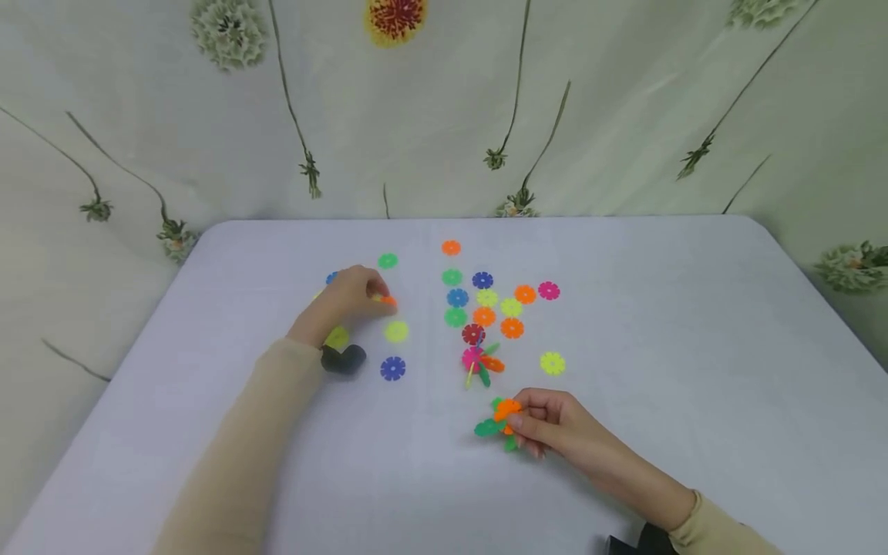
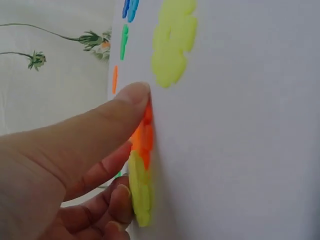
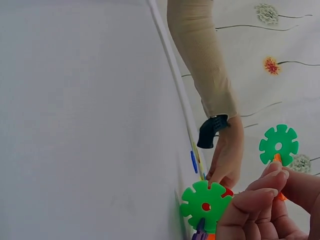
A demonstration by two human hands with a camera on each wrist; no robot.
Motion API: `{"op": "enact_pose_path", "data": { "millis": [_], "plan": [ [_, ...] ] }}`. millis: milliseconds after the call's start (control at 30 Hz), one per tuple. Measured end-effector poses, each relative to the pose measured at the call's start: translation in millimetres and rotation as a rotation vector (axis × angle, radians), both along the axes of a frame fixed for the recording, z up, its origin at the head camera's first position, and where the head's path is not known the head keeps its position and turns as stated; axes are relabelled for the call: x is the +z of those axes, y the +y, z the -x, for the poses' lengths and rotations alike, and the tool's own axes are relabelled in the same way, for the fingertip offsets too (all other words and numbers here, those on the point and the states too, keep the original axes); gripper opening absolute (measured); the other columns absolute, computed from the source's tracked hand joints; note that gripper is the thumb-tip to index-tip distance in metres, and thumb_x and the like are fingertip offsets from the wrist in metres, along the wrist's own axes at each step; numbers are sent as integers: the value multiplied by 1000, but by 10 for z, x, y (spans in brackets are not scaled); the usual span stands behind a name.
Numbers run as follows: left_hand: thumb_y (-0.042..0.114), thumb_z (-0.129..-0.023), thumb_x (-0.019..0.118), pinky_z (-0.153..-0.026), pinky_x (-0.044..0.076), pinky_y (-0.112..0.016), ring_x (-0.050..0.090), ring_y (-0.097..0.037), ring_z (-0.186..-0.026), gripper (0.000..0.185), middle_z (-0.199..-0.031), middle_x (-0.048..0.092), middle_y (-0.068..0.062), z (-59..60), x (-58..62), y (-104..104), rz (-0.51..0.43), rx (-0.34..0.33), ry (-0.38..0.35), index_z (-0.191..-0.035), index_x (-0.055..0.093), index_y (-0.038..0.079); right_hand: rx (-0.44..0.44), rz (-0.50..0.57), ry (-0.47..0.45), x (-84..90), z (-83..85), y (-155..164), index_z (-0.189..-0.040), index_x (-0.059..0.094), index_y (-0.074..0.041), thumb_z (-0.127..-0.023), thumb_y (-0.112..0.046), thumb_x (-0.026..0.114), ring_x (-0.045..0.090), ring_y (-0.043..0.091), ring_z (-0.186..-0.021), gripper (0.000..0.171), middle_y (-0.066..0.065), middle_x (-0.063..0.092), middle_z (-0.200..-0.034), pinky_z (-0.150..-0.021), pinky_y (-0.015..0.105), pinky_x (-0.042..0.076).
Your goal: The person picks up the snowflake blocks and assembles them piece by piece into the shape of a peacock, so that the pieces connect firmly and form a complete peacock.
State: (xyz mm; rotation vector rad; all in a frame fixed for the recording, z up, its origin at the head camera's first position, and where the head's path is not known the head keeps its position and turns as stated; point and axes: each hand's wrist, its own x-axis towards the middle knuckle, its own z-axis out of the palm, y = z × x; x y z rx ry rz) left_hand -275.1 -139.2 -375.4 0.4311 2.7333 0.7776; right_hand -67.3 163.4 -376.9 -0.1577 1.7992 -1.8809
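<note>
My left hand (image 1: 345,294) reaches down to the table on the left, thumb and fingertips pinching an orange notched plastic disc (image 2: 146,132). A yellow notched disc (image 2: 141,197) stands close against that hand's lower fingers, and another yellow disc (image 2: 172,42) lies past the thumb tip. Near the front, my right hand (image 1: 558,422) grips a cluster of interlocked discs (image 1: 489,428), with green and orange pieces sticking out at angles. In the right wrist view, a purple disc (image 3: 200,231) also shows on it. The fingers cover part of this cluster.
A second joined cluster (image 1: 472,358) with pink, orange and green pieces sits mid-table. Behind it lie several loose discs, including a dark red disc (image 1: 473,334). A dark blue disc (image 1: 392,368) and a yellow disc (image 1: 553,363) lie to either side. Flower-printed cloth (image 1: 430,116) hangs behind the table.
</note>
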Motion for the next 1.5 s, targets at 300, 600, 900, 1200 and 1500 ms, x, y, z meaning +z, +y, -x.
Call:
{"op": "enact_pose_path", "data": {
  "millis": [300, 600, 900, 1200, 1500],
  "plan": [
    [14, -83, 72, -75, 44, -37, 55, -26, -85, 24, -91, 62, -11, -240, -55, -21, -220, 15, 90, -100, 59, 4, -6, -1, -12, -22, 10, 12, -96, 59, 1, -93, -17, 60, 46, 12, -60, 18, 5, 54, -70, -56, 20, 41],
    [11, -84, 71, -74, 53, -31, 66, -20, -86, 18, -91, 68, -2, -1131, 147, 499, -649, -250, -169, -101, 68, 4, 1, 38, -7, -40, 8, 18, -96, 59, -1, -95, -16, 55, 53, 14, -59, 16, 6, 62, -73, -55, 22, 45],
    [7, -82, 73, -72, 54, -28, 66, -18, -77, 12, -81, 67, -2, -1506, 28, 752, -727, -235, -171, -91, 67, 1, -18, 79, -19, -34, -12, -9, -94, 58, -1, -95, -15, 54, 58, 13, -61, 14, 7, 66, -76, -57, 22, 49],
    [4, -81, 72, -71, 54, -29, 67, -13, -77, 10, -84, 69, -8, -1536, -1, 759, -782, -324, -111, -89, 69, 0, 0, 110, -39, -24, -5, -22, -89, 57, 0, -94, -12, 54, 57, 12, -58, 13, 6, 65, -72, -54, 20, 48],
    [1, -80, 72, -71, 54, -29, 67, -11, -78, 10, -83, 69, -7, -1560, 65, 757, -764, -360, -91, -89, 70, 0, 61, 140, -34, -6, -4, 16, -91, 57, -1, -94, -12, 53, 57, 11, -57, 12, 5, 64, -70, -54, 19, 46]
  ]
}}
